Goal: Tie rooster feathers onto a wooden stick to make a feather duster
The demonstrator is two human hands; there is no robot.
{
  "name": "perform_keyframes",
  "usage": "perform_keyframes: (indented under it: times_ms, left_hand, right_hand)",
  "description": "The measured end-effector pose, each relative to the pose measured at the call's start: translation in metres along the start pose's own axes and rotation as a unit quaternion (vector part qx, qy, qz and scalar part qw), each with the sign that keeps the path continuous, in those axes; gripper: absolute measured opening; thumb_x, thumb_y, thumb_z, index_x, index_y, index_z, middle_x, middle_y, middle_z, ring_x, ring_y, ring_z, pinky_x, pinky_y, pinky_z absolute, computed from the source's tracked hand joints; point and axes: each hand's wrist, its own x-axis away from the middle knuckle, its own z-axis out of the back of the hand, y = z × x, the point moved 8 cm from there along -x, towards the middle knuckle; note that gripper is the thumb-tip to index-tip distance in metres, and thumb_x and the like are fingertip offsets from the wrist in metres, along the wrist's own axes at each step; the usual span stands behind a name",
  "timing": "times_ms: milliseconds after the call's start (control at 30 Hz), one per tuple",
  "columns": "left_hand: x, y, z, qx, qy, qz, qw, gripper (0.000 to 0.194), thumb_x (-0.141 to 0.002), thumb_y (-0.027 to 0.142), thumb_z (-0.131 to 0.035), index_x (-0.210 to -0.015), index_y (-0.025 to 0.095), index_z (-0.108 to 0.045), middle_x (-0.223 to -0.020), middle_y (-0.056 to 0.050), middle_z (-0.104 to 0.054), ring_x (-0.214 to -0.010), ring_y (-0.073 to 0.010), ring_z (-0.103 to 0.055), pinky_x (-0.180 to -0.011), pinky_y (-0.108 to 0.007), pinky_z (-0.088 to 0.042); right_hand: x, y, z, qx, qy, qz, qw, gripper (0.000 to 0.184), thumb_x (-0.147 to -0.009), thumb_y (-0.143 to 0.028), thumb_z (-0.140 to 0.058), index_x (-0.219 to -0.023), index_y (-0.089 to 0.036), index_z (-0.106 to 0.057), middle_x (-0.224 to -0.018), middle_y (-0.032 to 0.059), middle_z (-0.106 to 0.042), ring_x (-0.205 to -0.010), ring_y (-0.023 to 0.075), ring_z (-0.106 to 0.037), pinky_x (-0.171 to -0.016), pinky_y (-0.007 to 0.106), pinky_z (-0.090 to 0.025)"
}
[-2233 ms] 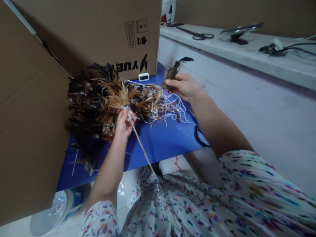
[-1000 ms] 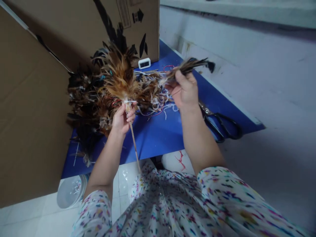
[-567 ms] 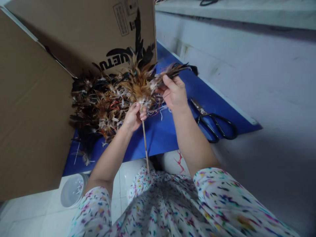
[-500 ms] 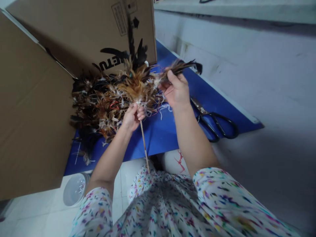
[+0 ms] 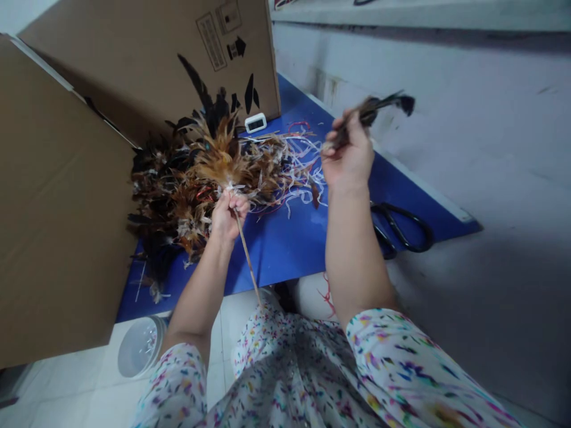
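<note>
Left of centre the left hand [image 5: 226, 215] is closed on the stick [image 5: 247, 255] under the feather duster [image 5: 218, 156], and the right hand [image 5: 348, 159], upper right of centre, pinches a feather bunch [image 5: 373, 108] now pulled away from the duster, so binding it on looks next.

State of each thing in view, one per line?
left hand: shut on the stick of the feather duster
feather duster: held upright, feathers up
right hand: shut on a small feather bundle
feather bundle: lifted clear of the table
scissors: lying on the blue table, partly hidden by the right arm
cardboard box: standing, flap open
</note>
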Motion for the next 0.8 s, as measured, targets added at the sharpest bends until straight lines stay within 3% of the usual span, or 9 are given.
perform_keyframes:
  times_ms: [100, 167, 267, 333, 467, 533, 633, 700, 800]
  left_hand:
    - [-0.002, 0.013, 0.001, 0.024, -0.005, -0.048, 0.999, 0.035, -0.100, 0.024, -0.036, -0.069, 0.016, -0.048, -0.052, 0.004, -0.032, -0.082, -0.0142, -0.065, -0.084, -0.033, -0.056]
    - [-0.002, 0.025, 0.004, 0.044, 0.010, -0.079, 0.996, 0.038, -0.102, 0.022, -0.028, -0.069, 0.016, -0.047, -0.053, 0.005, -0.030, -0.084, -0.0127, -0.065, -0.090, -0.035, -0.055]
    - [0.000, 0.036, 0.012, 0.059, 0.046, -0.098, 0.992, 0.041, -0.102, 0.019, -0.024, -0.065, 0.017, -0.039, -0.054, 0.006, -0.028, -0.055, -0.0035, -0.049, -0.070, -0.016, -0.053]
    - [0.000, 0.037, 0.014, 0.065, 0.039, -0.080, 0.994, 0.040, -0.102, 0.021, -0.027, -0.062, 0.018, -0.033, -0.054, 0.006, -0.028, -0.046, -0.0023, -0.036, -0.049, -0.010, -0.042]
    - [0.001, 0.030, 0.015, 0.062, 0.028, -0.044, 0.997, 0.040, -0.102, 0.024, -0.030, -0.062, 0.018, -0.028, -0.054, 0.006, -0.024, -0.043, -0.0035, -0.028, -0.038, -0.012, -0.027]
    - [0.002, 0.027, 0.015, 0.060, 0.031, -0.035, 0.997, 0.040, -0.102, 0.023, -0.030, -0.062, 0.018, -0.029, -0.053, 0.006, -0.024, -0.043, -0.0035, -0.027, -0.038, -0.013, -0.026]
    - [0.003, 0.023, 0.011, 0.067, 0.022, -0.021, 0.997, 0.039, -0.102, 0.022, -0.030, -0.063, 0.018, -0.030, -0.052, 0.007, -0.024, -0.041, -0.0032, -0.028, -0.038, -0.013, -0.025]
    - [0.004, 0.023, 0.010, 0.062, 0.023, -0.014, 0.998, 0.038, -0.101, 0.022, -0.032, -0.064, 0.018, -0.031, -0.052, 0.007, -0.025, -0.041, -0.0030, -0.028, -0.038, -0.013, -0.023]
    - [0.004, 0.028, 0.016, 0.042, 0.046, -0.016, 0.998, 0.037, -0.101, 0.023, -0.035, -0.064, 0.018, -0.031, -0.052, 0.007, -0.025, -0.040, -0.0030, -0.026, -0.037, -0.014, -0.022]
  right_hand:
    - [0.010, 0.019, -0.015, 0.088, -0.063, -0.060, 0.992, 0.024, -0.084, -0.047, -0.060, -0.090, -0.024, -0.060, -0.082, 0.0025, -0.067, -0.062, 0.0111, -0.058, -0.041, 0.021, -0.035]
    - [0.015, 0.035, -0.023, 0.123, -0.098, -0.094, 0.983, 0.026, -0.079, -0.045, -0.067, -0.084, -0.021, -0.060, -0.070, 0.0014, -0.063, -0.051, 0.0099, -0.052, -0.037, 0.021, -0.030]
    - [0.019, 0.053, -0.029, 0.166, -0.131, -0.123, 0.970, 0.025, -0.076, -0.040, -0.071, -0.077, -0.019, -0.059, -0.060, -0.0010, -0.057, -0.042, 0.0073, -0.044, -0.036, 0.020, -0.025]
    - [0.016, 0.057, -0.026, 0.182, -0.122, -0.122, 0.968, 0.023, -0.077, -0.039, -0.069, -0.077, -0.019, -0.058, -0.058, -0.0016, -0.056, -0.041, 0.0071, -0.043, -0.036, 0.019, -0.025]
    - [-0.003, 0.043, -0.007, 0.127, -0.047, -0.071, 0.988, 0.021, -0.082, -0.041, -0.064, -0.082, -0.021, -0.056, -0.064, -0.0022, -0.055, -0.047, 0.0082, -0.048, -0.040, 0.021, -0.033]
    - [-0.011, 0.032, 0.012, 0.057, 0.040, -0.044, 0.997, 0.017, -0.087, -0.038, -0.058, -0.083, -0.023, -0.052, -0.067, -0.0034, -0.054, -0.050, 0.0080, -0.048, -0.044, 0.021, -0.038]
    - [-0.015, 0.015, 0.044, -0.018, 0.171, -0.009, 0.985, 0.015, -0.096, -0.035, -0.042, -0.085, -0.026, -0.046, -0.070, -0.0043, -0.049, -0.052, 0.0084, -0.047, -0.050, 0.021, -0.043]
    - [-0.018, 0.002, 0.047, 0.027, 0.126, 0.007, 0.992, 0.019, -0.098, -0.039, -0.036, -0.089, -0.028, -0.049, -0.073, -0.0028, -0.051, -0.056, 0.0108, -0.052, -0.053, 0.025, -0.047]
    - [-0.017, -0.010, 0.027, 0.149, -0.062, 0.003, 0.987, 0.020, -0.092, -0.048, -0.047, -0.097, -0.031, -0.056, -0.080, 0.0003, -0.058, -0.067, 0.0155, -0.060, -0.057, 0.031, -0.051]
